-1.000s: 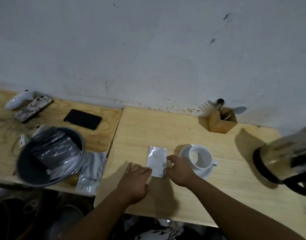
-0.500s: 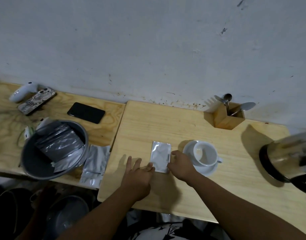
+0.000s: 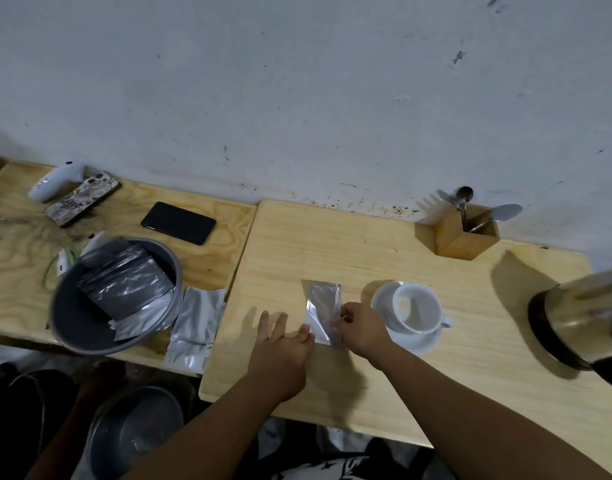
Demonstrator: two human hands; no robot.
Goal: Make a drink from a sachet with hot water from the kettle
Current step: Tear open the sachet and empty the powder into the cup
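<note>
I've got one view only, head cam, worn high, looking fwd and steeply down at the wooden table [image 3: 384, 258] with the wall filling the upper half. Wide-angle, so edges bow. It sits close: both forearms enter from 6 o'clock, left hand [image 3: 280, 344] and right hand [image 3: 358, 327] land near centre. Kettle [image 3: 581, 317] is cut off at 3 o'clock, grey bowl [image 3: 72, 327] sits at 9. No second view to overlap with.
</note>
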